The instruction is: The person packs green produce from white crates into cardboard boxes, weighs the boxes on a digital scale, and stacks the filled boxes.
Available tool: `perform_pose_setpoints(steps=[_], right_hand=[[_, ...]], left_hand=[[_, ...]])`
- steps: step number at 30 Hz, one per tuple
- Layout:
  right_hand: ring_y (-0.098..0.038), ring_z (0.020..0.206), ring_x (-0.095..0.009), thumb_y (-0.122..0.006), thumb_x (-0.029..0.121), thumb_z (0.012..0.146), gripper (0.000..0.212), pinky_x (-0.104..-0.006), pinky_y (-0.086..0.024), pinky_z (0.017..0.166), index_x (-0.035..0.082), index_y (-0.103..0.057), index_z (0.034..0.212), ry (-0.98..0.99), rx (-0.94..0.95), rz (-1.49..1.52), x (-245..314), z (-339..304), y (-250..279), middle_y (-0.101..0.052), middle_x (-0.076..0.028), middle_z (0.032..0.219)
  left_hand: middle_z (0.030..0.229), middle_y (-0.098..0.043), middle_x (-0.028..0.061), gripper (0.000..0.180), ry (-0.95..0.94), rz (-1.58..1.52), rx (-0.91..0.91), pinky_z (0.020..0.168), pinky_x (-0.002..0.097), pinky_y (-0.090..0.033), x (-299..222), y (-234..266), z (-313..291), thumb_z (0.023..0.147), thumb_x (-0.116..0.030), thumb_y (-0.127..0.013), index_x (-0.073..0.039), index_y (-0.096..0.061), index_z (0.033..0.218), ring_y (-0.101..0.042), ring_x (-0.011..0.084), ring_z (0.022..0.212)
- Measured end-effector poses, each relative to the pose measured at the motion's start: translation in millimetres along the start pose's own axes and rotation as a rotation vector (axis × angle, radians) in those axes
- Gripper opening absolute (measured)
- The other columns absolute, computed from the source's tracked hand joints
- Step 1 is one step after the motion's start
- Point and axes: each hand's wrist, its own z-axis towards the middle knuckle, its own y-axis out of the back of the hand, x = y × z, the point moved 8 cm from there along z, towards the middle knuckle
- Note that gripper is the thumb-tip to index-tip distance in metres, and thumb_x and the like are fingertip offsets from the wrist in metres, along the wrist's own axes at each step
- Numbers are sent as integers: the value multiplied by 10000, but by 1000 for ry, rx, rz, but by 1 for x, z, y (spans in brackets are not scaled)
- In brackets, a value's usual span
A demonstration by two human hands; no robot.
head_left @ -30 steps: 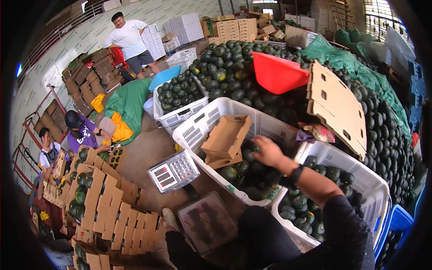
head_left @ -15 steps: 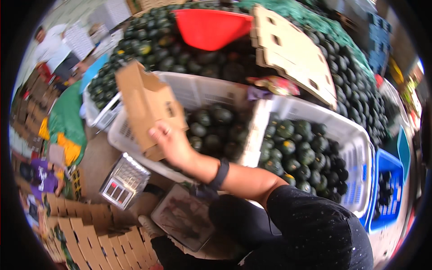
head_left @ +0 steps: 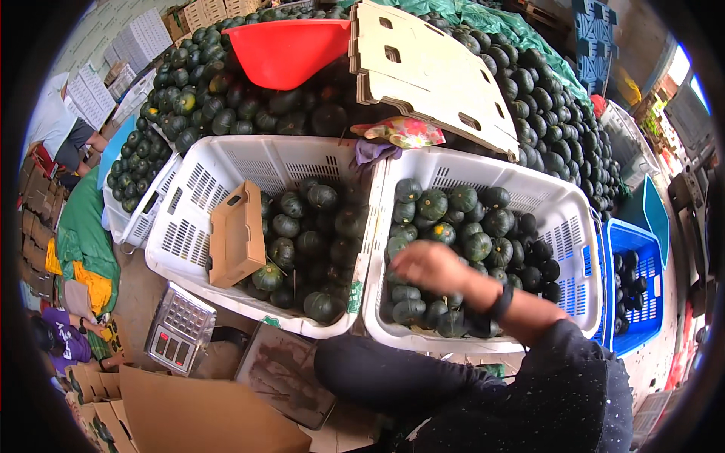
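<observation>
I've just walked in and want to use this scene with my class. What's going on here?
A person has the right hand over round dark green squashes in the right white crate; blur hides whether it touches one. The left hand is out of view. In the left white crate, a cardboard tray leans among more squashes. A cardboard box fills the lower left, below a scale. A large heap lies behind the crates.

this looks like a produce-packing warehouse: a great heap of round dark-green squashes [head_left: 329, 119], with large white perforated plastic crates [head_left: 249, 155] and a silver keypad scale [head_left: 180, 330] before the heap, and stacked brown cardboard boxes [head_left: 34, 196] left of it.
</observation>
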Motion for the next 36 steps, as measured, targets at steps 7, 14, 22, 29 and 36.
perform_pose_setpoints(steps=[7,14,22,29,36], right_hand=[[-361,1235,-287,-733,321,664,768,-404,-381,946,148,-394,1331,-592,11,-1117,-217,60,47,-346,-125,1348],[-445,1142,-379,-721,460,657,769,-401,-411,911,224,-411,1319,-835,17,-544,-241,42,45,-385,-151,1303],[-365,1208,-498,-443,688,778,814,-544,-467,877,142,-334,1372,-465,173,2033,-52,-34,-30,-304,-245,1391],[-375,1177,-531,-456,632,802,684,-601,-434,871,203,-401,1333,-294,289,2058,-6,-36,-53,-333,-255,1366],[-447,1190,-340,-512,546,816,732,-472,-417,944,126,-308,1380,-160,184,1699,19,-37,-33,-394,-187,1337]], left_hand=[[1047,-595,170,450,-479,1213,700,822,405,-471,54,-182,11,827,-374,-556,-29,-540,1116,-586,316,946],[944,-616,165,331,-509,1234,679,752,450,-476,210,-265,54,846,-295,-514,-61,-600,1064,-597,343,866],[1135,-533,185,371,-812,902,573,883,409,-417,94,-261,26,850,-198,-533,-37,-520,1183,-510,328,1065],[1193,-511,140,392,-798,152,531,925,380,-386,-150,-235,-101,778,-78,-586,-19,-529,1162,-482,288,1120],[1066,-581,135,279,-851,63,673,885,366,-433,-172,-241,-142,770,-56,-603,-17,-595,1046,-559,281,997]])
